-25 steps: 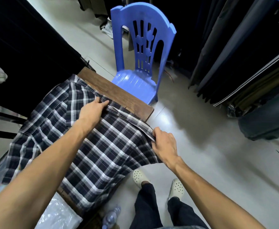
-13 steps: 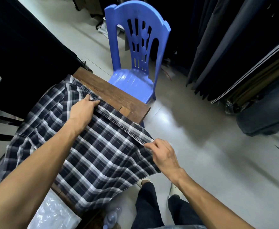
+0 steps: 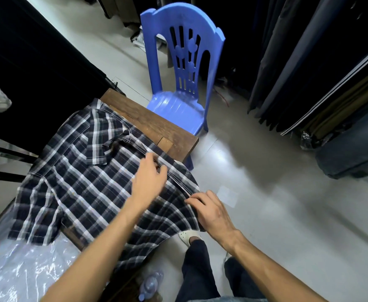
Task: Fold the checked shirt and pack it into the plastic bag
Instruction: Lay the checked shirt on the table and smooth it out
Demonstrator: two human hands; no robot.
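Observation:
The checked shirt (image 3: 80,175), dark blue with white lines, lies spread over a wooden table (image 3: 154,127), and its right part hangs off the near edge. My left hand (image 3: 150,179) hovers over the shirt's stitched front edge with fingers apart, slightly blurred. Lower down that same edge, my right hand (image 3: 211,212) has its fingers laid over the cloth where it leaves the table; the thumb is hidden. A clear plastic bag (image 3: 26,269) lies at the bottom left, partly under the shirt's sleeve.
A blue plastic chair (image 3: 185,83) stands just beyond the table. Dark garments (image 3: 309,62) hang along the right, and black cloth fills the left. A water bottle (image 3: 150,284) lies on the floor by my feet and legs (image 3: 196,269).
My left hand has let go near the collar and slid down the front edge toward my right hand. The right hand stays on the edge, a little lower.

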